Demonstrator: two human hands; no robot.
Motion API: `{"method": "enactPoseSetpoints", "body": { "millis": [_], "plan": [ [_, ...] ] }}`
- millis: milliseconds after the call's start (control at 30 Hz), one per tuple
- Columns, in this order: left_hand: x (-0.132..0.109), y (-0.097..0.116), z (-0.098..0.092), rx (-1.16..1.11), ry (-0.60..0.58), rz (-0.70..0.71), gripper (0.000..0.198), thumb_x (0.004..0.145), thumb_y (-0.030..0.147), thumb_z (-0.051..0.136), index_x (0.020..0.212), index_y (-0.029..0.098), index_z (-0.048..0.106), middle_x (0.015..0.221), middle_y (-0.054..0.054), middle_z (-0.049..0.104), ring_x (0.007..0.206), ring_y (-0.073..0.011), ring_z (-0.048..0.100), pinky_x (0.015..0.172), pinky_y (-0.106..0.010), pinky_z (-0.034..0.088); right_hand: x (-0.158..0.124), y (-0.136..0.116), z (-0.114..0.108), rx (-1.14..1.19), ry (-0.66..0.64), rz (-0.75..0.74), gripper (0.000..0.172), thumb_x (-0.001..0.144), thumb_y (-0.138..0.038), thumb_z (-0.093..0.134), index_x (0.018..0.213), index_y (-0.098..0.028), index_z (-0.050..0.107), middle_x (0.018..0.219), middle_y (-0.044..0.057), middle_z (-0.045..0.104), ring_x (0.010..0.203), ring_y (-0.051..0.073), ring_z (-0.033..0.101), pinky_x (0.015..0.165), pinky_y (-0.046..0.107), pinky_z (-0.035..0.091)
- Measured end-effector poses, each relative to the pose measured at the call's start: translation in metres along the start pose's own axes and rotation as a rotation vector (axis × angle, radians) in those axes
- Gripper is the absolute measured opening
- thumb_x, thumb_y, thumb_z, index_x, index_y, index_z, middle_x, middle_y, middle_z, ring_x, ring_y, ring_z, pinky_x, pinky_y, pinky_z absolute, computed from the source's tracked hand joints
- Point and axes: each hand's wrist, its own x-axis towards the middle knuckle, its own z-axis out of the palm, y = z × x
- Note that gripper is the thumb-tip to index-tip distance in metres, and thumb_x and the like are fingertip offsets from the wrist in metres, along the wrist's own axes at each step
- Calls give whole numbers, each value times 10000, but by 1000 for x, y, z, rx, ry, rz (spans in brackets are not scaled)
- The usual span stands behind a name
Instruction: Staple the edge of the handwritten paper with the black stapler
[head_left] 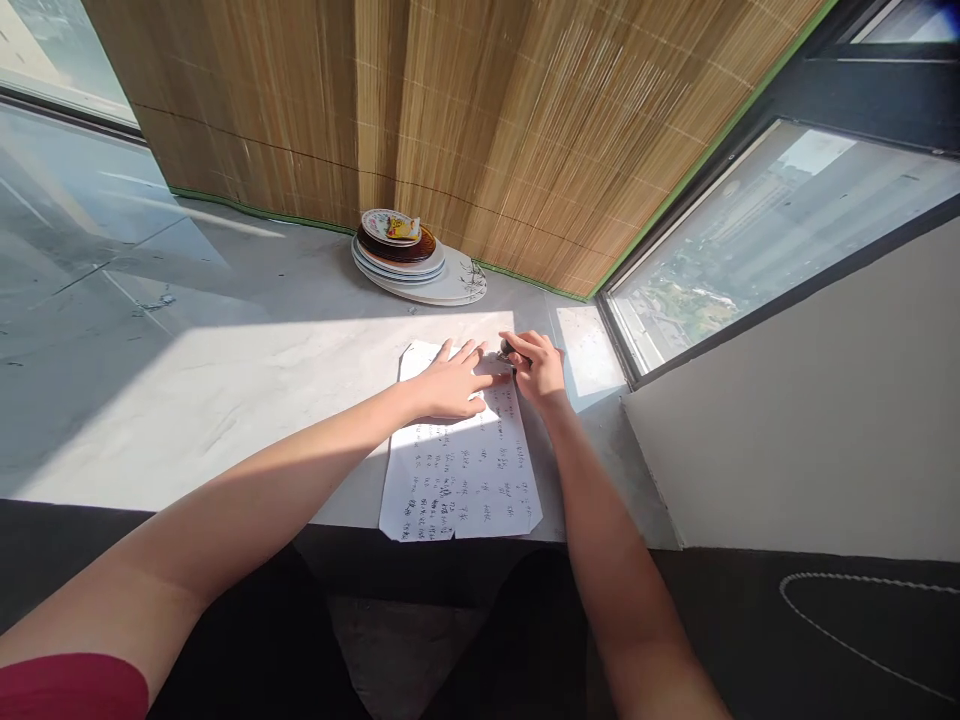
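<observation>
Item under inspection: one sheet of paper (466,490), covered with handwriting. I find it lying flat on the pale stone ledge (285,400), between the two forearms, its near edge reaching the ledge's near edge and seeming to overhang slightly. The near corners look cut off at a slant, and a small notch shows in the near edge.

Left hand (450,387): palm down on the far half of the sheet, fingers spread, gripping nothing. Right hand (541,370): fingers curled closed around a small dark implement (505,347) at the sheet's far right corner. I cannot tell from this view what the implement is, nor whether it touches the paper.

Handling, in my judgement: the sheet is very light and limp, likely to slide on smooth stone, and prone to crease or tear, most of all at the notch. I would press it with a flat palm near the working corner and lift it by a side edge, clear of the notch. The implement appears compact and rigid; I rate a pinch between thumb and fingers as adequate.

Surroundings: a stack of plates (463,284) stands beyond the sheet, well apart from both hands.
</observation>
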Motion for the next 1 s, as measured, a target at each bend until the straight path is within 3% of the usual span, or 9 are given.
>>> {"method": "enactPoseSetpoints", "body": {
  "millis": [100, 200, 300, 433, 533, 700, 767, 900, 1000],
  "plan": [
    [-2, 4, -7, 29, -81, -20, 776, 1007, 333, 578, 1767, 303, 424, 1897, -127, 104, 1757, -423, -1, 1363, -745, 6, 1, 25, -9, 93, 102, 99, 542, 967, -160, 483, 1408, -263, 782, 1233, 109, 784, 1090, 295, 681, 985, 447, 558],
    [-2, 6, -12, 82, -90, -42, 881, 1005, 351, 549, 1814, 138, 275, 1879, -215, 80, 1757, -416, 21, 1381, -708, 14, -2, 42, -12, 183, 180, 169, 549, 993, -239, 536, 1510, -228, 718, 1310, 123, 790, 1214, 304, 727, 1020, 439, 601],
    [-2, 4, -12, 125, -101, -43, 931, 990, 381, 531, 1788, -4, 245, 1863, -261, 84, 1760, -398, 50, 1399, -667, 35, -4, 47, -11, 209, 235, 247, 589, 972, -304, 645, 1552, -204, 684, 1394, 140, 785, 1285, 331, 736, 1075, 465, 611],
    [-4, -1, -10, 93, -60, -51, 908, 968, 413, 549, 1802, 140, 317, 1876, -144, 135, 1765, -338, 84, 1429, -569, 34, -1, 46, -5, 165, 217, 362, 478, 959, -357, 736, 1427, -270, 768, 1329, 98, 826, 1230, 349, 767, 1049, 493, 629],
    [-4, -4, -10, 60, -21, -50, 935, 944, 418, 553, 1823, 266, 275, 1878, -47, 165, 1764, -296, 110, 1439, -522, 49, 3, 47, -1, 116, 196, 428, 415, 953, -362, 774, 1364, -311, 790, 1234, 68, 851, 1169, 349, 777, 996, 489, 630],
    [-4, -5, -13, 31, -2, -74, 1006, 944, 410, 556, 1847, 237, 147, 1875, -52, 208, 1757, -292, 160, 1444, -488, 137, 6, 45, 2, 66, 192, 460, 357, 978, -356, 763, 1331, -306, 788, 1208, 84, 843, 1116, 336, 768, 931, 453, 606],
    [-5, -7, -14, 6, 28, -67, 974, 968, 396, 570, 1843, 222, 180, 1866, -67, 256, 1753, -327, 174, 1433, -517, 198, 6, 44, 2, 63, 187, 456, 344, 982, -353, 756, 1321, -301, 787, 1199, 89, 840, 1101, 332, 762, 905, 438, 596],
    [-8, -11, -13, 19, 13, -65, 770, 1010, 387, 592, 1747, 204, 465, 1870, -91, 266, 1732, -435, 194, 1404, -579, 260, 7, 43, 3, 57, 183, 459, 320, 981, -355, 740, 1291, -292, 789, 1170, 93, 838, 1061, 320, 755, 863, 418, 580],
    [-9, -12, -13, 35, 24, -79, 728, 1024, 382, 594, 1707, 142, 518, 1874, -141, 236, 1721, -441, 231, 1391, -558, 303, 7, 41, 2, 56, 183, 464, 286, 981, -352, 732, 1253, -292, 794, 1138, 84, 838, 1032, 310, 751, 848, 411, 571]
  ]
}}
